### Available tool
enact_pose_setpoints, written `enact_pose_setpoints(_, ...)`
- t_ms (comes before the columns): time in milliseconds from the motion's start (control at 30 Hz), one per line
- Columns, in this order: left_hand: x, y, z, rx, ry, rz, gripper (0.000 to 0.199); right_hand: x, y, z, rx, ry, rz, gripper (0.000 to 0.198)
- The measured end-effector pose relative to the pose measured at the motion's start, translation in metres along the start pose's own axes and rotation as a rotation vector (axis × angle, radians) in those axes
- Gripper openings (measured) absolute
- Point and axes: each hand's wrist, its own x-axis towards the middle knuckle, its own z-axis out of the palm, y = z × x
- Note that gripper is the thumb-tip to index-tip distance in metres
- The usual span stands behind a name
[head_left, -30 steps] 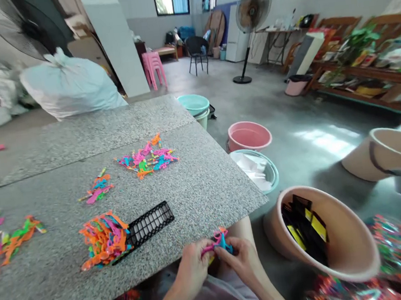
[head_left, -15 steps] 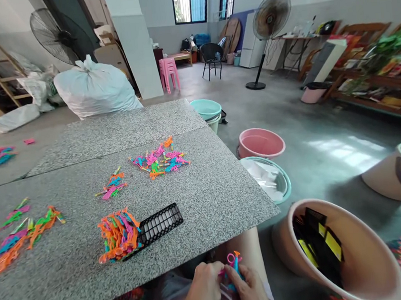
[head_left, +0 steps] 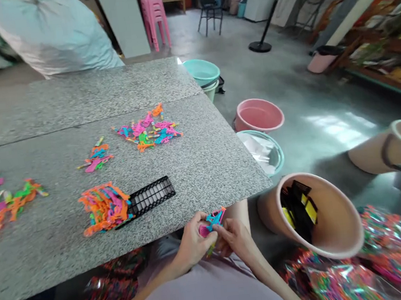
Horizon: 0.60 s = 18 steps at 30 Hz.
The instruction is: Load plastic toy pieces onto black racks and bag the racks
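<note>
Just off the near edge of the table, my left hand [head_left: 195, 242] is closed on small plastic toy pieces [head_left: 214, 219], blue and pink with a little orange. My right hand [head_left: 239, 239] pinches the same pieces from the other side, its fingertips partly hiding them. Something yellow-green shows below the fingers. On the speckled table, left of my hands, lies a black lattice rack [head_left: 153, 195]. A packed row of orange, pink, blue and green pieces [head_left: 106, 208] covers the rack's left part.
Loose piles of similar pieces [head_left: 150, 131] lie farther back on the table [head_left: 205, 164]. A beige bucket [head_left: 336, 212] with black and yellow items stands to the right, near clear bags of colourful pieces [head_left: 347, 282]. Pink [head_left: 259, 115] and teal tubs [head_left: 278, 154] stand beyond the table's edge.
My hands have risen from my lap toward the table edge, still holding the plastic pieces, which now show more blue. The camera view has tilted downward.
</note>
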Motion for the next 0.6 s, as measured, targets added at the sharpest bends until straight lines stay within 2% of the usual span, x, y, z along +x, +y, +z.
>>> enact_pose_setpoints(67, 0.002, 0.002, -0.001, -0.022, 0.051, 0.015, 0.037, 0.005, 0.0, -0.006, -0.108, -0.039, -0.031, 0.06)
enact_pose_setpoints(167, 0.007, 0.01, -0.007, -0.024, 0.156, 0.072, 0.039, 0.015, -0.008, -0.006, -0.154, -0.092, -0.231, 0.053)
enact_pose_setpoints(267, 0.001, 0.031, -0.026, 0.033, 0.234, 0.15, 0.04, 0.025, -0.026, 0.015, -0.251, -0.221, -0.42, 0.037)
enact_pose_setpoints(367, -0.021, 0.066, -0.066, 0.159, 0.303, 0.228, 0.051, 0.038, -0.048, 0.05, -0.366, -0.283, -0.489, 0.028)
enact_pose_setpoints(400, -0.031, 0.077, -0.085, 0.248, 0.338, 0.269, 0.057, 0.045, -0.055, 0.062, -0.388, -0.283, -0.513, 0.023)
enact_pose_setpoints(433, -0.04, 0.088, -0.104, 0.502, 0.406, 0.354, 0.06, 0.052, -0.06, 0.075, -0.402, -0.295, -0.535, 0.018)
enact_pose_setpoints(467, -0.049, 0.096, -0.124, 0.751, 0.453, 0.439, 0.052, 0.06, -0.063, 0.087, -0.416, -0.32, -0.554, 0.013)
enact_pose_setpoints(533, -0.061, 0.104, -0.159, 1.193, 0.39, 0.54, 0.035, 0.077, -0.066, 0.113, -0.455, -0.363, -0.587, 0.005)
enact_pose_setpoints(600, -0.064, 0.101, -0.184, 1.459, 0.304, 0.557, 0.03, 0.091, -0.064, 0.137, -0.514, -0.346, -0.608, 0.007)
